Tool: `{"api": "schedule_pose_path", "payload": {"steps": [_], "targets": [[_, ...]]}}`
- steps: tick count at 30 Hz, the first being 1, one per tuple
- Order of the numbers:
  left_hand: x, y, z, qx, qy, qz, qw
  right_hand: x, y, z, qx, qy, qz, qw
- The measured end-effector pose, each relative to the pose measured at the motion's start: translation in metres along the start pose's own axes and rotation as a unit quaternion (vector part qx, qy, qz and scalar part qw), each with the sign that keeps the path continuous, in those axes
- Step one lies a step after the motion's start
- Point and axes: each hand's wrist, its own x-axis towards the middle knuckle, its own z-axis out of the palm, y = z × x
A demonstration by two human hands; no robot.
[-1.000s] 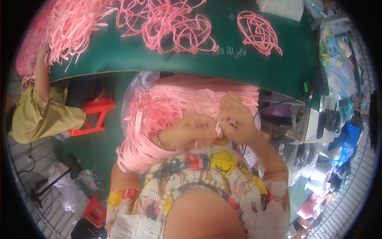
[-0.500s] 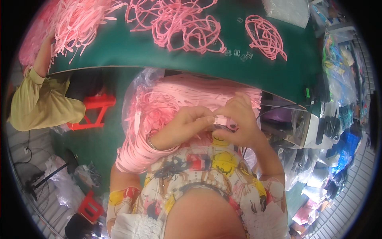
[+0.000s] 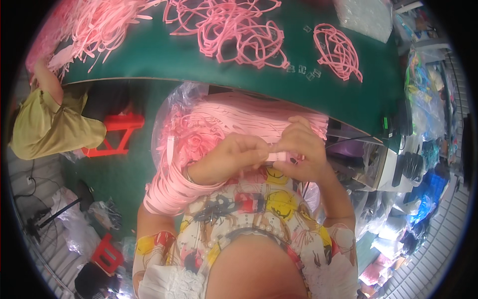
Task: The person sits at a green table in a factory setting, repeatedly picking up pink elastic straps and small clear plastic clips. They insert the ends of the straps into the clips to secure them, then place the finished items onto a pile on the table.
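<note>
Over my lap, my left hand [image 3: 231, 158] and my right hand [image 3: 303, 152] meet. Between them is the end of a pink strap [image 3: 277, 156], pinched by the fingers of both hands. Whether a small fitting sits on that end is too blurred to tell. Many loops of pink straps [image 3: 167, 195] hang around my left forearm. Just beyond my hands, a big bundle of pink straps [image 3: 254, 109] lies in clear plastic, neatly layered at the right and tangled at the left.
On the green table [image 3: 134, 67] lie tangled pink straps [image 3: 239, 40], a smaller coil [image 3: 338, 52] and clear small clips [image 3: 311, 72]. A co-worker in a yellow-green top [image 3: 55, 124] sits at the left, near a red stool [image 3: 122, 132]. Boxes and plastic bags crowd the right.
My right hand has shifted slightly and its fingers have turned on the strap end, which now shows more of its flat pink face. The left hand stays nearly in place.
</note>
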Motion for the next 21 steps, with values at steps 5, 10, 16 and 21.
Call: {"api": "schedule_pose_path", "payload": {"steps": [5, 10, 16, 21], "targets": [[0.006, -0.013, 0.008, 0.293, 0.113, 0.301, 0.901, -0.002, -0.010, 0.004, -0.016, 0.009, 0.123, 0.992], [-0.001, -0.003, 0.011, 0.384, 0.149, 0.275, 0.869, 0.001, -0.018, 0.008, -0.033, 0.031, 0.130, 0.990], [-0.001, -0.006, -0.003, 0.005, 0.013, 0.012, 1.000, -0.002, -0.019, 0.015, -0.083, 0.018, 0.024, 0.996], [0.000, -0.012, -0.015, -0.085, -0.074, -0.061, 0.992, 0.003, -0.023, 0.002, -0.056, -0.108, -0.037, 0.992]]}}
